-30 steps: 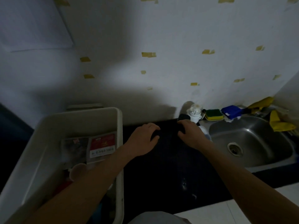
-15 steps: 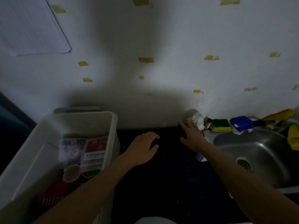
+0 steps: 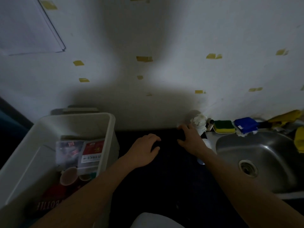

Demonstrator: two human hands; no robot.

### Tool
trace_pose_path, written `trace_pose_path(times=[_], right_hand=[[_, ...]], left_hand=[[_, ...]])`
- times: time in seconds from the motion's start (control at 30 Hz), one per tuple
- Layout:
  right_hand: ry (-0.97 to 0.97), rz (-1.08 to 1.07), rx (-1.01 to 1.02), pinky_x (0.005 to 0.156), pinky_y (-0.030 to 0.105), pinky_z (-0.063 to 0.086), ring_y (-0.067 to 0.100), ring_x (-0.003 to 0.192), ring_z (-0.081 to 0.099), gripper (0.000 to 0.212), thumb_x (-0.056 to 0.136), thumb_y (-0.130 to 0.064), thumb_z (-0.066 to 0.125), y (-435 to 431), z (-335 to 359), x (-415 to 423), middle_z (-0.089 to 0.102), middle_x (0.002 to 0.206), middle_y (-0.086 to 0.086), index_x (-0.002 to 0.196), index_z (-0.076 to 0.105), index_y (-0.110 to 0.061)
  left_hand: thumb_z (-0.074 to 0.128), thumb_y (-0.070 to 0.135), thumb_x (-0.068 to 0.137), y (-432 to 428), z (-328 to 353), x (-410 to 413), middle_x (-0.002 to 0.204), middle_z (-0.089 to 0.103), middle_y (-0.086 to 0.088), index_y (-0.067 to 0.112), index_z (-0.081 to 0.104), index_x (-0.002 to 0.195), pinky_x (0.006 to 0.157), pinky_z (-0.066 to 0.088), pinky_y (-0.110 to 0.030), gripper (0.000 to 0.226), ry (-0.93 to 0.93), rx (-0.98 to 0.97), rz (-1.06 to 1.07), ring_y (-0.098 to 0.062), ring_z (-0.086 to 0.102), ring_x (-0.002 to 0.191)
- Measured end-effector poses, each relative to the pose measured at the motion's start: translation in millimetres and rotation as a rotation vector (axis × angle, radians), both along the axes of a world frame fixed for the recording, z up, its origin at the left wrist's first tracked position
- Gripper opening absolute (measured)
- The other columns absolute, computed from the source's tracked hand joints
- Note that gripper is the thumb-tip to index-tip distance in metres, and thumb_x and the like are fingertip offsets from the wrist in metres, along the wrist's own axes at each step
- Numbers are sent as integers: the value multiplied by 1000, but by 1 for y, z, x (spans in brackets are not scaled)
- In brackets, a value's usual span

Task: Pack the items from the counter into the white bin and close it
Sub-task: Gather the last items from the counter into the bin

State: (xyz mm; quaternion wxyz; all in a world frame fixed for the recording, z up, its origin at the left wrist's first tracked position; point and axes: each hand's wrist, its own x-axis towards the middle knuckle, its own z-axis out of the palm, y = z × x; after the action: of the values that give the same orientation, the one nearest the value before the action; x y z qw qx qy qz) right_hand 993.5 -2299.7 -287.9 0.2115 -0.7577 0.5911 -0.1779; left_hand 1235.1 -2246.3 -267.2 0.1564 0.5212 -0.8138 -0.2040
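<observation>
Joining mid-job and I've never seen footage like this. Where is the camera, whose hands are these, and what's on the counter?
No machine here: a person works bare-handed, and the one camera sits on their head, looking down. The left hand and right hand both reach onto the dark counter; it is too dark to tell whether they hold anything. At left stands the white bin, lid off, with packets and cups inside. At right is a steel sink; by the wall behind it lie a yellow-green sponge, a blue item and a small white bottle close to the right hand's fingers.
</observation>
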Motion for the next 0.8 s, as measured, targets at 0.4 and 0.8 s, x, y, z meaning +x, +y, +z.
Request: trace_pose_path(times=[0.4, 0.8], right_hand=[[-378, -46, -344, 90, 38, 50, 18, 109, 50, 63, 70, -23, 74, 21, 83, 61, 45, 120, 2, 126, 45, -17], [-563, 177, -540, 92, 36, 49, 22, 111, 51, 64, 66, -11, 73, 47, 135, 159, 46, 120, 9, 126, 50, -3]], left_hand=[[51, 31, 95, -5, 22, 21, 143, 41, 2, 25, 35, 142, 110, 32, -28, 50, 193, -129, 105, -10, 38, 129], [64, 31, 91, -5, 82, 107, 154, 32, -4, 15, 31, 149, 117, 26, -41, 69, 203, -365, 156, -20, 31, 141]])
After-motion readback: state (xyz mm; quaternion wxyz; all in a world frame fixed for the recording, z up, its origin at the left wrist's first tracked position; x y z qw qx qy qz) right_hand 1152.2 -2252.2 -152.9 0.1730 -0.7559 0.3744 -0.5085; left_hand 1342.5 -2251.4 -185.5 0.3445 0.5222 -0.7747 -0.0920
